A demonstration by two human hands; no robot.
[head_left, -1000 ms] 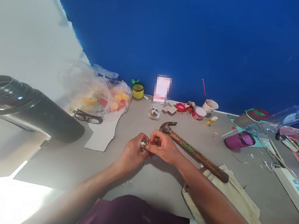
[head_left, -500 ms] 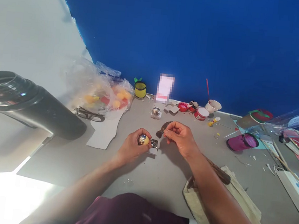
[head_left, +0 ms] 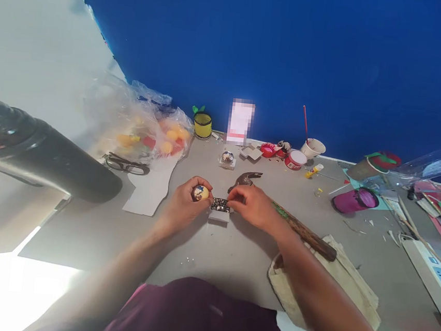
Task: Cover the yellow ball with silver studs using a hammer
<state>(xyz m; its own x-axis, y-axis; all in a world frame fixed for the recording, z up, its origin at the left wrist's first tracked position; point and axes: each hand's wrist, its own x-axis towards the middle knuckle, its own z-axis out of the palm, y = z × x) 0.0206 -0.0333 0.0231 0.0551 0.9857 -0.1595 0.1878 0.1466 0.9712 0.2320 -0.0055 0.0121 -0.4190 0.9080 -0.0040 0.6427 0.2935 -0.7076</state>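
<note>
In my left hand [head_left: 183, 204] is a small ball [head_left: 201, 193], its surface partly bare cream-yellow and partly covered in shiny silver pieces. My fingers are wrapped round it. My right hand [head_left: 253, 206] has thumb and fingertips pinched together at the right edge of a small white open box [head_left: 219, 216]. Dark, glittering bits [head_left: 220, 204] fill this box. Whatever the right fingertips hold is too small to make out. Behind the box, a similar silvery, mirrored ball [head_left: 228, 157] rests on a small white stand.
A claw hammer [head_left: 307, 235] lies behind my right hand, its handle reaching a beige cloth [head_left: 326, 285]. To the left are a large dark flask [head_left: 61, 155], glasses [head_left: 127, 165] and a plastic bag [head_left: 157, 133]. A glue stick [head_left: 314, 171], paper cup [head_left: 314, 148] and power strip [head_left: 428, 274] are rightward.
My right hand has moved left and down to the small box, its fingertips now at the box's edge. The left hand still holds the ball. The whole view has shifted slightly.
</note>
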